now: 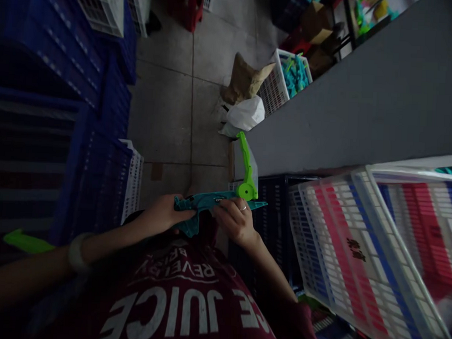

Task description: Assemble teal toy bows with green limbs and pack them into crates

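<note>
A teal plastic toy gun body (205, 202) lies across in front of my chest, grip side toward me. My left hand (167, 212) is closed around its left end, thumb on the near side. My right hand (236, 219), with a ring on one finger, pinches the body's right half; what its fingertips press is hidden. A bright green plastic arm (247, 168) with a round hub (246, 191) sits at the right end of the teal body and points away from me. Another green plastic piece (27, 242) shows at the far left, beyond my forearm.
Blue crates (59, 47) are stacked on the left. At right stands a white crate (331, 239) with a striped lining, beside a grey panel (363, 110). A white basket of teal parts (285, 82), a brown sack (245, 78) and a white bag (245, 113) stand on the tiled floor (164, 117).
</note>
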The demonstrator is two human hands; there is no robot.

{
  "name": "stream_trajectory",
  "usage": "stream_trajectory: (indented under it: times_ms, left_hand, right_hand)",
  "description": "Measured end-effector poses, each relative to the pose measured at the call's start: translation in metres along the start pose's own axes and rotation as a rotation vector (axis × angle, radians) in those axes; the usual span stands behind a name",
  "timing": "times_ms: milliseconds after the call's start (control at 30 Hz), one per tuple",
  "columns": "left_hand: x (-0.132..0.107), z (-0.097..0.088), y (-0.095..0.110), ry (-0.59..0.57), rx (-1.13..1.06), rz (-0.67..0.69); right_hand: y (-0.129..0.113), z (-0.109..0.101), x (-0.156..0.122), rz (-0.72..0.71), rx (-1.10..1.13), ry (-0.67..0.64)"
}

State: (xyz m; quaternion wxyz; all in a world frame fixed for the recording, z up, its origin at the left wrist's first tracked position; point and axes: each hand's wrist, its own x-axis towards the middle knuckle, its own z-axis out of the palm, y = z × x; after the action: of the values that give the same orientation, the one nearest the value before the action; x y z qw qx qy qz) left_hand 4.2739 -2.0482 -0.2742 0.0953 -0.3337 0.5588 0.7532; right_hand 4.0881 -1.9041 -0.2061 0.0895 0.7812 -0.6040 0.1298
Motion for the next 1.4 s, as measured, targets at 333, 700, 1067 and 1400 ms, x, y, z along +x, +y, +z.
stream_trajectory:
  times_ms: [333,700,1067,1400]
  left_hand:
    - [-0.006,0.005,-0.002,0.198,0.17,0.102]
    - [0.003,0.005,-0.029,0.323,0.125,0.132]
    - [0.006,0.009,-0.036,0.302,0.147,0.098]
    - [0.016,0.026,-0.036,0.28,0.271,0.036]
  right_hand:
    - [-0.006,0.02,0.021,0.209,0.115,-0.001]
    - [0.015,0.021,0.027,-0.113,0.104,-0.166]
    - [0.024,0.028,0.04,-0.13,0.211,-0.327]
    - [0.023,0.032,0.021,-0.009,0.126,-0.448]
